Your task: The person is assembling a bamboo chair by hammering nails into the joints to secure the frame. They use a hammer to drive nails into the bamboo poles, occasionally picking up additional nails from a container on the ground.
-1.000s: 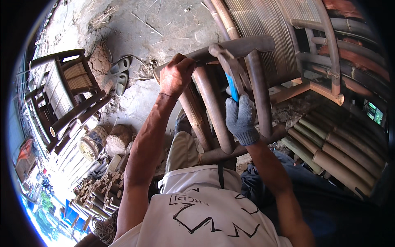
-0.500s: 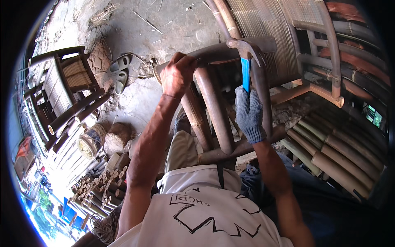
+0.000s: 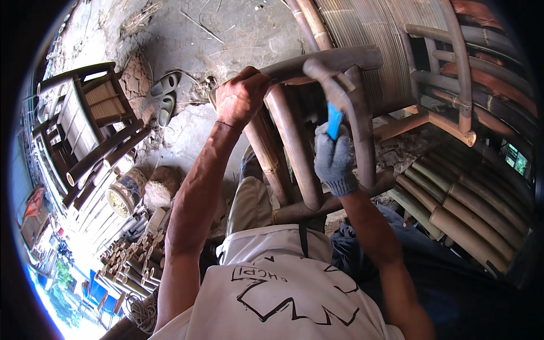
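1. Since half a second ago the hammer has swung over: its head, then near the frame's top bar, now sits lower, close to the right-hand post, with the blue grip showing just above the glove.
2. Gloved, the right hand has its fingers wrapped tight round the hammer's handle, low on the grip; the head looks to be touching the top bar, though the angle leaves that unsure.
3. Bare, the left hand clamps the left end of the top bar, fingers curled over it, forearm stretched up from the lower edge.
4. That frame is dark bamboo, several thick poles running down from the top bar to a cross pole near the person's lap, held upright between the two arms.
5. Just right of it stands a chair with a slatted back and curved arm.
6. Lower right, a stack of bamboo poles lies side by side.
7. On the ground beyond the left hand lie two sandals.
8. Far left stands another bamboo chair, with a bundle of cut pegs lower down.
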Demonstrator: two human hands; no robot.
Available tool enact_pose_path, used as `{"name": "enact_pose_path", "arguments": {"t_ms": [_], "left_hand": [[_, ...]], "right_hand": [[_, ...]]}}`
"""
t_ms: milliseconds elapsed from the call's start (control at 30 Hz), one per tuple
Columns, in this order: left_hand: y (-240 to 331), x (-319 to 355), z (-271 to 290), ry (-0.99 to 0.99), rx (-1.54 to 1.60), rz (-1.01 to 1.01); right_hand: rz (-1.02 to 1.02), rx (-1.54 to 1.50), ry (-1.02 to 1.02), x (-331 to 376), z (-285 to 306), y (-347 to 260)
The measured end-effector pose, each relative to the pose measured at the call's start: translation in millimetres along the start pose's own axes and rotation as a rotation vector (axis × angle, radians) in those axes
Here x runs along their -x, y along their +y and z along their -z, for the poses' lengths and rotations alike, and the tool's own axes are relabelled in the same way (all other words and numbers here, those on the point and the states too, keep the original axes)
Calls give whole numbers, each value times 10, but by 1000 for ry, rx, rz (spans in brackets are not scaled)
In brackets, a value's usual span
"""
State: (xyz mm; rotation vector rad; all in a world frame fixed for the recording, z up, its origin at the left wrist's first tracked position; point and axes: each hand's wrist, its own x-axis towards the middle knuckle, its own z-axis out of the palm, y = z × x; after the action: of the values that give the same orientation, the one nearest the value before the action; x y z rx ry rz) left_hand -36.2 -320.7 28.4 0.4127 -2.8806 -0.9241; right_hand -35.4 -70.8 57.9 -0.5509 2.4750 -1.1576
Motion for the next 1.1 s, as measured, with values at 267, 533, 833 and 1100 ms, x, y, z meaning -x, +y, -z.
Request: {"name": "enact_pose_path", "arguments": {"t_ms": [267, 533, 833, 1100], "left_hand": [[477, 290, -81, -2, 30, 71], [247, 131, 0, 115, 384, 240], [-57, -136, -99, -28, 359, -1], [-48, -103, -109, 24, 301, -88]], "right_hand": [[-168, 17, 144, -6, 18, 46], [-622, -804, 194, -97, 286, -177], [-631, -878, 86, 26, 187, -71], [-626, -840, 29, 23, 133, -167]]}}
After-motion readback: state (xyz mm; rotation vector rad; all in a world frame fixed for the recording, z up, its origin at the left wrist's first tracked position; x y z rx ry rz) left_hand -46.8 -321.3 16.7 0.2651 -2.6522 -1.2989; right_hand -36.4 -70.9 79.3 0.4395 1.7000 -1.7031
